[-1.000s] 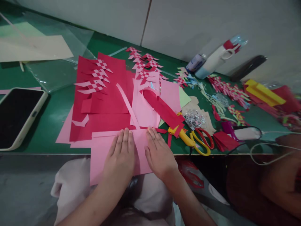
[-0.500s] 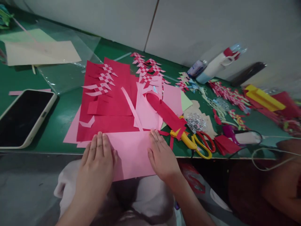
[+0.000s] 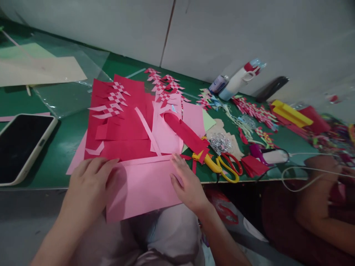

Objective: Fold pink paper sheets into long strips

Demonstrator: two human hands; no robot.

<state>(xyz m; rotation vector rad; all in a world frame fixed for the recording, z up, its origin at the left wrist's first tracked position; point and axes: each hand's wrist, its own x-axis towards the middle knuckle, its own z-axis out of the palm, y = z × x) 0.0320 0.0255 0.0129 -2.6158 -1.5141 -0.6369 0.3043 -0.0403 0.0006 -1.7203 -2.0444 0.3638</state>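
A sheet of pink paper lies across the table's front edge, its lower part hanging over my lap. A narrow folded band runs along its upper edge. My left hand is closed on the sheet's upper left, fingers bent over the edge. At the upper right corner my right hand rests on the sheet, fingers stretched out and thumb apart. Just beyond the sheet are red paper sheets, a loose pink strip and woven red-and-pink paper pieces.
A phone lies at left. Yellow-handled scissors, a red paper-wrapped tool and small metal pieces lie right. A white bottle stands behind. Another person's arm is at far right.
My left hand has gone from lying flat to bent fingers at the upper left edge. A folded band now shows along the sheet's top. The view has shifted right.
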